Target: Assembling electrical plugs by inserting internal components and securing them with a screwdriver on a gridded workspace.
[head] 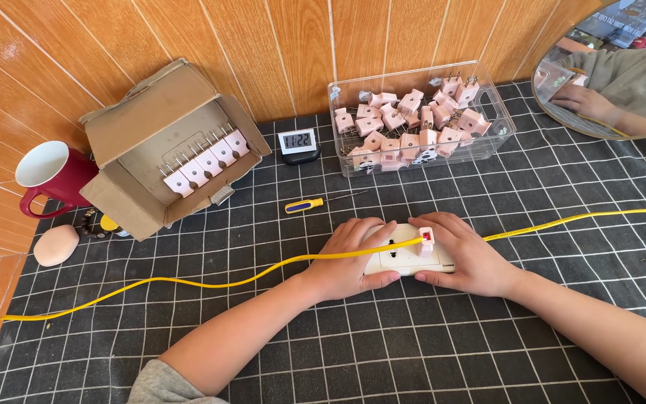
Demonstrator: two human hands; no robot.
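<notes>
My left hand (351, 258) grips the left end of a white socket block (405, 260) lying on the checked cloth. My right hand (466, 256) clasps its right end, fingers against a small pink plug (427, 239) standing upright in the block. A yellow cable (211, 282) lies across the block and runs off to both sides of the table.
A clear plastic bin (499, 114) holds several pink plugs. An open cardboard box (132, 135) with a row of plugs sits at left, beside a red mug (54, 173). A small digital clock (297, 142), a screwdriver (306, 204) and a round mirror (608, 75) are nearby.
</notes>
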